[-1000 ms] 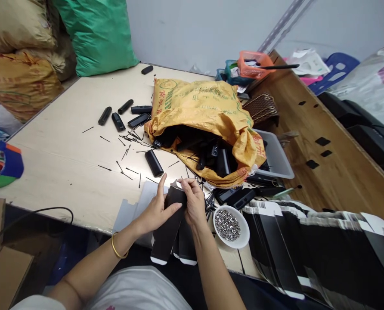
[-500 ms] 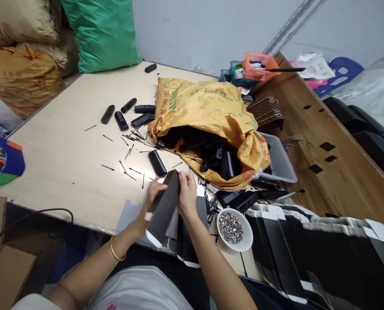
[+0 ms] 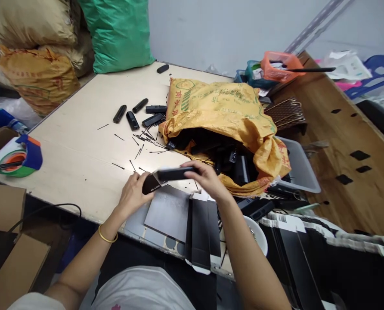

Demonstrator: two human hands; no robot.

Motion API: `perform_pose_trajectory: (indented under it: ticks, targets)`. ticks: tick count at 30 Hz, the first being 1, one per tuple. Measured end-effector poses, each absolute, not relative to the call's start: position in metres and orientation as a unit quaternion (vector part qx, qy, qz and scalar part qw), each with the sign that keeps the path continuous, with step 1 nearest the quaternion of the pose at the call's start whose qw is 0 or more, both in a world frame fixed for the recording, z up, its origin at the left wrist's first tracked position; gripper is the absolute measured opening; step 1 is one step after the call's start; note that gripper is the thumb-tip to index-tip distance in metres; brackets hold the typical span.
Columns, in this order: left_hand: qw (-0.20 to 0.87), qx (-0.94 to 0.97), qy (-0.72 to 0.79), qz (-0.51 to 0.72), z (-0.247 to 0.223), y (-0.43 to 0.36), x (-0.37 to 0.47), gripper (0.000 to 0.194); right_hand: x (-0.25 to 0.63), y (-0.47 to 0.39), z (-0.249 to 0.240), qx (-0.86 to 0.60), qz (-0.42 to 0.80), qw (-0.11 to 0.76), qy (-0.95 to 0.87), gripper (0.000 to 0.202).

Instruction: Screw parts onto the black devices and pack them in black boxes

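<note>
My left hand (image 3: 131, 192) is closed around a small black cardboard box (image 3: 151, 184) with pale print on its side. My right hand (image 3: 207, 177) grips one end of a black elongated plastic case (image 3: 175, 174); its other end is at the box's open end. Whether its tip is inside the box cannot be made out. Below the hands, a grey flat sheet (image 3: 168, 211) lies by the table edge, beside folded black cartons (image 3: 200, 232) with white flaps. Beyond my right hand, a yellow woven sack (image 3: 218, 105) gapes open, full of black plastic pieces.
Several black cases (image 3: 132, 120) and thin black sticks (image 3: 147, 137) lie scattered on the table (image 3: 72, 142). A white bowl (image 3: 259, 237) is partly behind my right forearm. Stacked black cartons (image 3: 295, 258) stand at right, a tape roll (image 3: 17, 161) at left.
The box has swung from upright to nearly level, its open end now facing right. My right hand has let go of the box and now holds a black case. The view has shifted left.
</note>
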State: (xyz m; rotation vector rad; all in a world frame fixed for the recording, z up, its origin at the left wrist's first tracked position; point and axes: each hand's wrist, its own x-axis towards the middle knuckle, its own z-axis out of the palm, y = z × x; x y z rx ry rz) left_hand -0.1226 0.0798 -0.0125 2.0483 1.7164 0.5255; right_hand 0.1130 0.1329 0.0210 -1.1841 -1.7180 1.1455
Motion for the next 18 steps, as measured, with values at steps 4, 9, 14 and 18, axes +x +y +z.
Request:
perform_pose_trajectory:
  ticks: [4,9,14,18]
  targets:
    - [0.264,0.742,0.573,0.227,-0.012,0.079,-0.112,0.048,0.091,0.129,0.026,-0.437,0.390,0.268,-0.765,0.017]
    - [0.317,0.682,0.586,0.302,-0.004,0.075,-0.122,0.048,0.105,0.171,-0.015,-0.628,0.225,0.213,-0.713,0.012]
    - [0.387,0.630,0.553,0.383,0.007,0.065,-0.091,0.063,0.127,0.182,-0.021,-0.647,0.223,0.223,-0.694,0.016]
    - [0.445,0.600,0.520,0.413,0.000,0.062,-0.059,0.068,0.137,0.141,0.031,-0.587,0.318,0.473,-0.576,0.020]
